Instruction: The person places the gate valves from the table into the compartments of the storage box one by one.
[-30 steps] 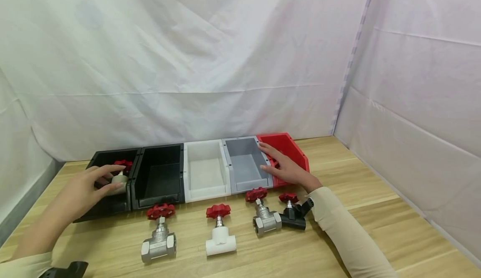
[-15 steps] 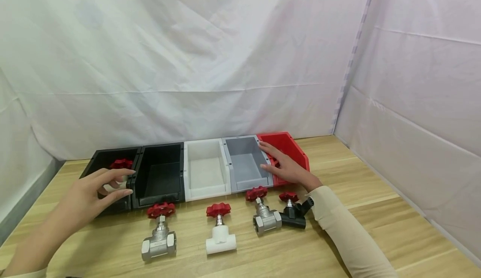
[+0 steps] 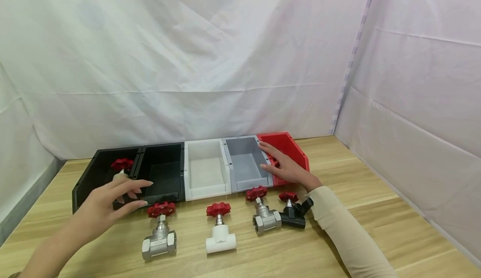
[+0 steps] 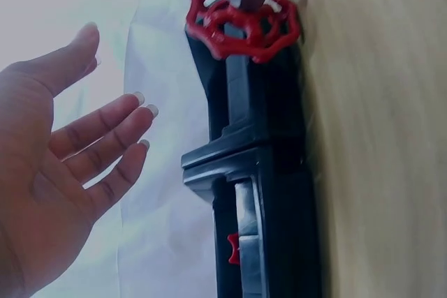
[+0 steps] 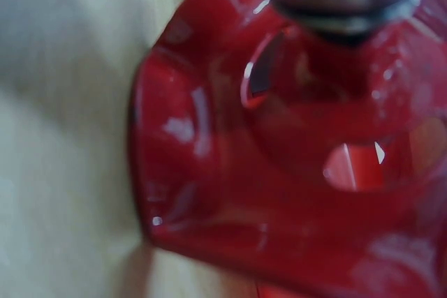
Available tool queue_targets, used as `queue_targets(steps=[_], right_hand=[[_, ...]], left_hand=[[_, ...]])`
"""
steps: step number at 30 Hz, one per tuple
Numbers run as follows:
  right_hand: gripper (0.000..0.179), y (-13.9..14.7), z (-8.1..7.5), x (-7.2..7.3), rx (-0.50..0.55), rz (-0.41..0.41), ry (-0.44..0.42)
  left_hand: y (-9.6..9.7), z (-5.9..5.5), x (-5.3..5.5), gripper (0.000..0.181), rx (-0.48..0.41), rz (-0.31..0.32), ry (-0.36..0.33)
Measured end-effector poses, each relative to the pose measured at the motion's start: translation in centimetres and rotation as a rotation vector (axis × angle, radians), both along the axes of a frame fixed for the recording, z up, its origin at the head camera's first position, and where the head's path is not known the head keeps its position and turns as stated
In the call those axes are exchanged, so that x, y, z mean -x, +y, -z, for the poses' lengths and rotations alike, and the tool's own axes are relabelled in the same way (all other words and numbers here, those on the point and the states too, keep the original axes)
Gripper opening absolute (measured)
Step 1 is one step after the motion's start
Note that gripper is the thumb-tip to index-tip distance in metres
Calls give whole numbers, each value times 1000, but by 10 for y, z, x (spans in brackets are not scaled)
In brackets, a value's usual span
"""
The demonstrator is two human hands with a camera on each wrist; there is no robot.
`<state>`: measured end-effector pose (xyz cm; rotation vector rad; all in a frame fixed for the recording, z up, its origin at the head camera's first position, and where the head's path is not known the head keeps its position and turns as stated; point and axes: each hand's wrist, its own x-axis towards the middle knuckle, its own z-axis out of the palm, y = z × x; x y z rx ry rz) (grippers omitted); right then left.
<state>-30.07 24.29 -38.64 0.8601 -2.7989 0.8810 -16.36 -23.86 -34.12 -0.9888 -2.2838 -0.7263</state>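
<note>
My left hand (image 3: 107, 207) hovers before the leftmost black bin (image 3: 87, 173), its fingers apart and holding nothing. Inside that bin stands a pale-bodied valve with a red handwheel (image 3: 122, 164); the hand covers its lower part. In the left wrist view the palm and loosely spread fingers (image 4: 108, 130) are apart from the bins. Nearest to it on the table is a metal valve (image 3: 159, 240) with a red handwheel. My right hand (image 3: 287, 169) rests over the edge between the grey bin (image 3: 246, 165) and the red bin (image 3: 297, 152). A red handwheel (image 5: 188, 172) fills the right wrist view.
Between the hands stand a second black bin (image 3: 161, 167) and a white bin (image 3: 206, 165). In front lie a white valve (image 3: 220, 240), a smaller metal valve (image 3: 266, 219) and a black valve (image 3: 293, 215). White cloth (image 3: 188, 61) hangs behind.
My left hand has let go of the pale valve, leaving it in the leftmost bin, and has drawn right and toward me. The right hand has stayed where it was.
</note>
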Motion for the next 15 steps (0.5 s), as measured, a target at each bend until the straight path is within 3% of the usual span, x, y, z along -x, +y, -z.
queue_targets(steps=[10, 15], right_hand=[[82, 1, 2, 0, 2, -9, 8], [83, 0, 0, -2, 1, 1, -1]], left_hand=[[4, 6, -7, 66, 7, 17, 8], [6, 8, -11, 64, 2, -5, -12]])
